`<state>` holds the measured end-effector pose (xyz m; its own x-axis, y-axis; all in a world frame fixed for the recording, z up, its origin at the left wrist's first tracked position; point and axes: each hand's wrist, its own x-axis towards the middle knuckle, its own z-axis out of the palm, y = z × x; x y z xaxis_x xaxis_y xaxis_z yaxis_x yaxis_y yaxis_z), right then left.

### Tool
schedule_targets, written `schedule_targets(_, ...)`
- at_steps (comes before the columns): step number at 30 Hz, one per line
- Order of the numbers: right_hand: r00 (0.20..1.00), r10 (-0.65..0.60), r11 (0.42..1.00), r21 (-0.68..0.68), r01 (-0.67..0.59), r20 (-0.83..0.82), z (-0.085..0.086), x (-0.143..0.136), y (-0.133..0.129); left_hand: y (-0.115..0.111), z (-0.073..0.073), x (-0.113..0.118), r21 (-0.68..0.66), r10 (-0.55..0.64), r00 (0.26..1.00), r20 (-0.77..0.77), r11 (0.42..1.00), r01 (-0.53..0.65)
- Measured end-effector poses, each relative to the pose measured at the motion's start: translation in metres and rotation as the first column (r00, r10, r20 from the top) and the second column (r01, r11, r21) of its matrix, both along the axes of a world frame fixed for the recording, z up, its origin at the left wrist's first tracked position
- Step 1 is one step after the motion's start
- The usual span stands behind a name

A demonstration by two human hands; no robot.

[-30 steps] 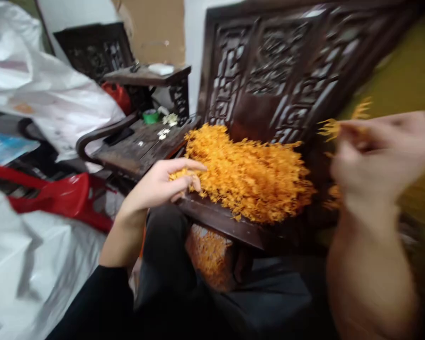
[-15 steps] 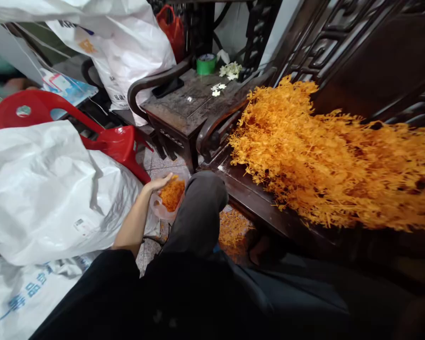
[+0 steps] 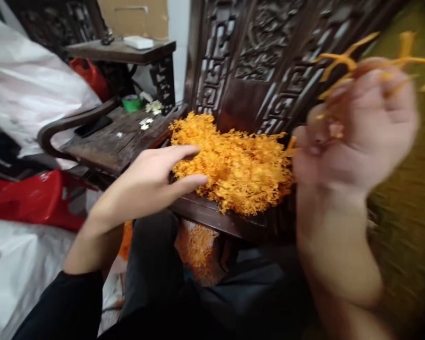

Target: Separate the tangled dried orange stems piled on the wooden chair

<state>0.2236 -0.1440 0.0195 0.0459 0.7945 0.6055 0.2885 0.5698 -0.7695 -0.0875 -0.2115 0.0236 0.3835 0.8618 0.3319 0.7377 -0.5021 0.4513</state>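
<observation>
A heap of orange plastic sprigs (image 3: 237,165) with thin branching stems lies on the dark wooden chair seat (image 3: 230,224). My left hand (image 3: 148,177) reaches to the heap's left edge, thumb and fingers apart, holding nothing that I can see. Whether its fingertips touch the sprigs I cannot tell. Raised close to the camera at the right, my right hand (image 3: 361,127) is closed on an orange plastic sprig (image 3: 343,59), whose thin forked tips stick out past the fingers. Blur hides how many pieces are in that fist.
A small side table (image 3: 109,146) holds a green tape roll (image 3: 131,103), white flower pieces (image 3: 146,123) and a dark phone-like object. To the left are a red plastic chair (image 3: 38,196) and large white sacks (image 3: 21,278). Loose orange bits (image 3: 200,243) lie below the seat.
My view has swung right. My left hand has risen from the clear tub of orange bits to the heap. My right hand has come into view with an orange sprig.
</observation>
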Motion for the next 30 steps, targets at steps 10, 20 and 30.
schedule_targets(10,0.998,-0.044,0.98,0.193,0.054,-0.055,-0.015,-0.002,0.038,0.131,-0.01,0.145,-0.183,-0.343,0.852,0.397,0.88,0.439)
schedule_targets(20,0.996,0.077,0.989,-0.132,-0.071,0.039,-0.024,0.005,0.032,0.156,-0.014,0.134,-0.127,-0.16,0.721,0.674,0.937,0.325)
schedule_targets(30,0.99,0.108,0.988,-0.104,-0.117,-0.089,-0.025,-0.001,0.037,0.159,-0.01,0.123,-0.125,-0.174,0.709,0.683,0.929,0.348)
